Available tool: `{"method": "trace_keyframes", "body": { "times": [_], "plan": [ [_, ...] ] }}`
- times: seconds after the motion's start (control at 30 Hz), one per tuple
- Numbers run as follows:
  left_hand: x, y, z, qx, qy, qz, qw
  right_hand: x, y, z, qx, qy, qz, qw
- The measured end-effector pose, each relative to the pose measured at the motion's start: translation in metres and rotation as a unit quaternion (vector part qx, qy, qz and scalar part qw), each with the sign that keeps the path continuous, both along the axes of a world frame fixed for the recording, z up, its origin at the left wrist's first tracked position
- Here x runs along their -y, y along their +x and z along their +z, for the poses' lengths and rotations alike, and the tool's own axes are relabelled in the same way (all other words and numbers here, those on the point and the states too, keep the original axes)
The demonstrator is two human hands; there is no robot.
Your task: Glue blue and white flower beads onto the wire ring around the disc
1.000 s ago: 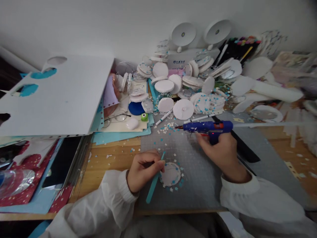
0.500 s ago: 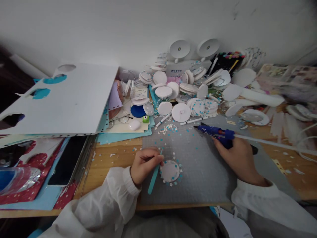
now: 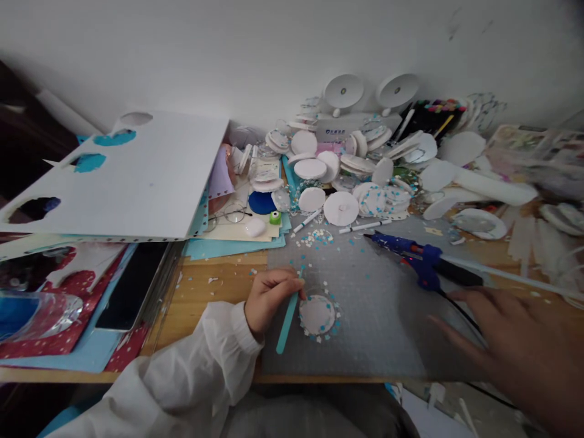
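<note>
My left hand (image 3: pixel 275 299) is closed on a flat turquoise stick (image 3: pixel 287 323), pinched near its upper end between thumb and fingers. Just right of it, a white disc (image 3: pixel 318 314) ringed with small blue and white shapes lies on the grey cutting mat (image 3: pixel 383 340). My right hand (image 3: pixel 515 340) is open, somewhat blurred, with its fingers spread and nothing in them. A blue hot glue gun (image 3: pixel 422 258) lies on the mat beyond those fingers, its black tip toward the left. A long white glue stick (image 3: pixel 511 274) reaches rightward behind it.
Many white discs (image 3: pixel 341 208) are piled at the back. Two white pens (image 3: pixel 365 226) and scattered confetti (image 3: pixel 316 238) lie before them. A large white board (image 3: pixel 137 176) with cut-out holes leans over papers at left, above a black phone (image 3: pixel 132 292). The gun's cord (image 3: pixel 463 313) runs rightward.
My right hand has let go of the glue gun and moved right and toward me. The left hand keeps its pinch on the stick. The view has shifted slightly.
</note>
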State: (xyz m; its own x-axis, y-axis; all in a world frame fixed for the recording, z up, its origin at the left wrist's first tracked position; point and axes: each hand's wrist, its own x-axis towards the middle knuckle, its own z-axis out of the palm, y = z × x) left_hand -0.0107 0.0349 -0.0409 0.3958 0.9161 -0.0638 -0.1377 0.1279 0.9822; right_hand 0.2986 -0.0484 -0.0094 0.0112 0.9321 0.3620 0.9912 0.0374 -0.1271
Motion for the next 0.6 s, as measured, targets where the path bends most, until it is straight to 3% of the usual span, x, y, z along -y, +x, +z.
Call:
{"method": "trace_keyframes", "body": {
  "times": [0.07, 0.17, 0.33, 0.47, 0.6],
  "plan": [
    [0.001, 0.001, 0.0, 0.006, -0.024, 0.013, 1.0, 0.001, -0.015, 0.013, 0.025, -0.029, 0.135, 0.99],
    [0.001, 0.001, -0.001, 0.006, -0.052, 0.029, 0.998, -0.016, -0.052, 0.025, 0.065, 0.019, 0.206, 0.976],
    [-0.003, 0.003, -0.003, 0.015, -0.089, 0.094, 0.991, -0.061, -0.112, 0.029, 0.048, 0.089, 0.415, 0.904],
    [-0.007, 0.004, -0.004, 0.025, -0.097, 0.152, 0.983, -0.087, -0.131, 0.018, 0.065, 0.093, 0.48, 0.87],
    [-0.007, 0.002, -0.002, 0.017, -0.094, 0.17, 0.981, -0.098, -0.138, 0.005, 0.078, 0.105, 0.507, 0.852]
  ]
}}
